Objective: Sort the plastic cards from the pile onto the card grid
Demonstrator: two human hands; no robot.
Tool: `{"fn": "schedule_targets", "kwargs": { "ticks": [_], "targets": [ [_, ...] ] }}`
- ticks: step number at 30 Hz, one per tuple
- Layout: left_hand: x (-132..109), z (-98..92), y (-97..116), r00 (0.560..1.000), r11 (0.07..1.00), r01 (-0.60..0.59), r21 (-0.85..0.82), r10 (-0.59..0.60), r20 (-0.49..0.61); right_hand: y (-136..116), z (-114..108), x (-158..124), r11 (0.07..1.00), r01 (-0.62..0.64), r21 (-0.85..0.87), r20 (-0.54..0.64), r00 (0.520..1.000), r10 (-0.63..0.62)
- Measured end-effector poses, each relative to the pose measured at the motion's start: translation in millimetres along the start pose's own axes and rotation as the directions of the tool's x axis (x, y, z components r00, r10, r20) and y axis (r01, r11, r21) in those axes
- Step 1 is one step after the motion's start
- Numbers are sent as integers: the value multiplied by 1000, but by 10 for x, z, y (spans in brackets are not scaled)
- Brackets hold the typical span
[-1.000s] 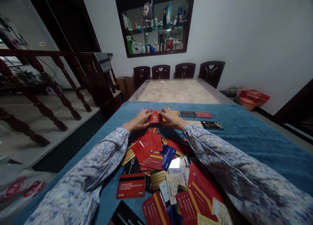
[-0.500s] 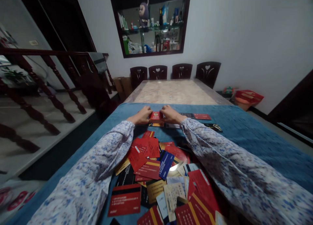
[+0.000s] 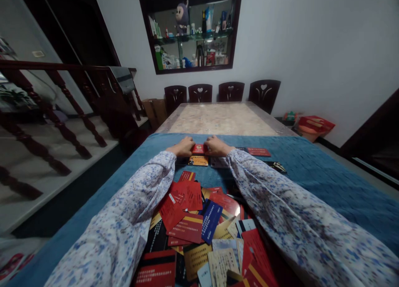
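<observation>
A: Where to look first?

B: At the red card (image 3: 198,148), in the middle, with its printed face upward.

A: And how placed against the grip?

B: Between left hand (image 3: 183,147) and right hand (image 3: 217,147), with the fingertips of the left at its left edge and the fingertips of the right at its right edge. Pinched from both sides, with fingers bent. Flat on the blue cloth (image 3: 314,174) or slightly above it? Cannot tell.

A: What close by?

B: Just on the near side, an orange card (image 3: 198,160); beside it, a pale card (image 3: 218,163), partly covered. To the right of the right hand, a dark card (image 3: 242,149), and next to it a second red card (image 3: 259,152). A little nearer, a black card (image 3: 277,167) with pale lines, partly behind the right sleeve (image 3: 268,204).

A: And farther out?

B: Toward the body, a heap of cards (image 3: 186,228), with a blue card (image 3: 212,221) slanting on top. Beyond the far edge of the cloth, a stone-like tabletop (image 3: 224,117), then four dark chairs (image 3: 231,92) near the wall.
</observation>
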State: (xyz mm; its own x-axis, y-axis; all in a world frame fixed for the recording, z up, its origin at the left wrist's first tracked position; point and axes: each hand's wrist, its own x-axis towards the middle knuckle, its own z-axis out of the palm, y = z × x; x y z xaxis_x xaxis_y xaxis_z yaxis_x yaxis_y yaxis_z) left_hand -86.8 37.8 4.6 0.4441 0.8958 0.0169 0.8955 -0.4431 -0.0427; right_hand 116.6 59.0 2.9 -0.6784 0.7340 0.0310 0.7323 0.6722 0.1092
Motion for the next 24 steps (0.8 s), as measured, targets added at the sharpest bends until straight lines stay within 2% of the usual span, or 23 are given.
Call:
{"fn": "schedule_targets", "kwargs": {
  "ticks": [8,17,24],
  "targets": [
    [116,79,-48,994,997,41,65,-48,101,-7,26,41,999,-37,-5,54,998,37],
    [142,32,-32,975,993,89,81,-104,198,-18,27,60,998,-61,17,89,994,60],
    [143,56,-72,983,994,100,32,-104,152,-44,-3,-4,996,-85,31,84,993,83]
  ]
}}
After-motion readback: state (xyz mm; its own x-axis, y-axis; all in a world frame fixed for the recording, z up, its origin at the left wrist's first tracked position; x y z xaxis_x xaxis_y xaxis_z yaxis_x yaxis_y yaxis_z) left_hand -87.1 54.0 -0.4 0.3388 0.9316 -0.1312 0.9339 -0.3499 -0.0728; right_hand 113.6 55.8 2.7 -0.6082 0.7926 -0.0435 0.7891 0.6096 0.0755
